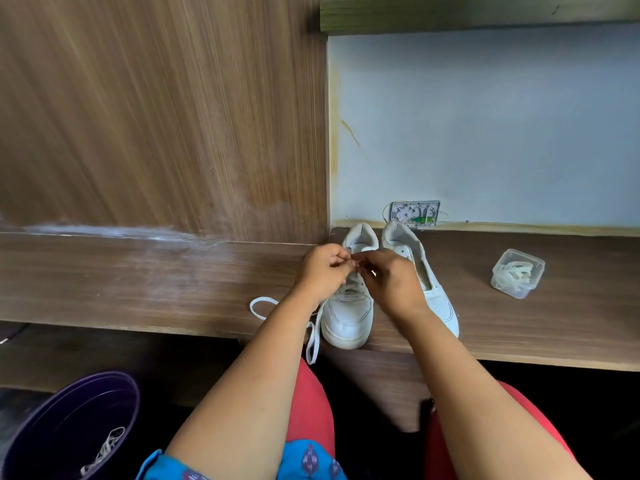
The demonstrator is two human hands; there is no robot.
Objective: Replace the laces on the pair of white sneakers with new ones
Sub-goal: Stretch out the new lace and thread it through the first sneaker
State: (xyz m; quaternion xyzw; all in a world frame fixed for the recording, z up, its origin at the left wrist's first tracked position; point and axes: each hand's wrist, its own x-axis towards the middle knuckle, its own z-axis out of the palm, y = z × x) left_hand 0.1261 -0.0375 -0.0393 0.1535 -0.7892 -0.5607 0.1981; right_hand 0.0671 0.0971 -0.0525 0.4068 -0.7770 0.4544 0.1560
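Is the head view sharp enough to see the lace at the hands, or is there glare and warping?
Head view: left hand and right hand look slightly soft, lace ends there hard to trace; pale sheen on the wooden shelf; wide-angle bending toward the edges.

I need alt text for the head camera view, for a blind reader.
Both hands, left hand and right hand, pinch a white lace over the left sneaker on a wooden ledge; the right sneaker stands unlaced beside it.
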